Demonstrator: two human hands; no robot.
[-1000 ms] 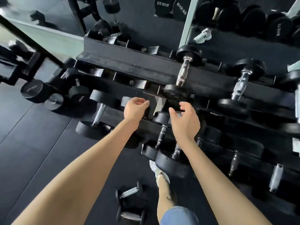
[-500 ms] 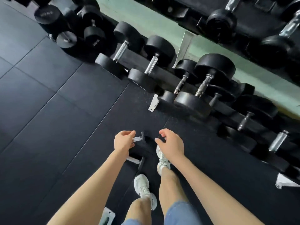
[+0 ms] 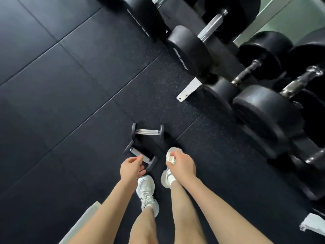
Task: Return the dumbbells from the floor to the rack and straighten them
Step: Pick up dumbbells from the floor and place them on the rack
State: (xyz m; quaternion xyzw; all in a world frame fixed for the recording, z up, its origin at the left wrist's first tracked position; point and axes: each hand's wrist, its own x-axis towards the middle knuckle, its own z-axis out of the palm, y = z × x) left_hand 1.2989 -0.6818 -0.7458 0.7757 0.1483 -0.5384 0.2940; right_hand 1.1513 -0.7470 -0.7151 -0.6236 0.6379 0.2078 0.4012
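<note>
Two small dumbbells with chrome handles and black ends lie on the black rubber floor in front of my feet. The farther dumbbell lies crosswise, untouched. The nearer dumbbell lies at a slant, and my left hand hovers just over its near end with fingers curled and apart, holding nothing. My right hand hangs above my right shoe, fingers loosely bent, empty. The dumbbell rack with its white foot runs along the upper right.
Several large black dumbbells fill the rack's lowest tier at the right. My white shoes stand just behind the small dumbbells. A pale object lies at the bottom left. Another white rack foot shows at the right edge.
My view has swung down from the rack to the floor. Both hands have dropped from the rack's shelves toward the small dumbbells; the left now hovers over the nearer one.
</note>
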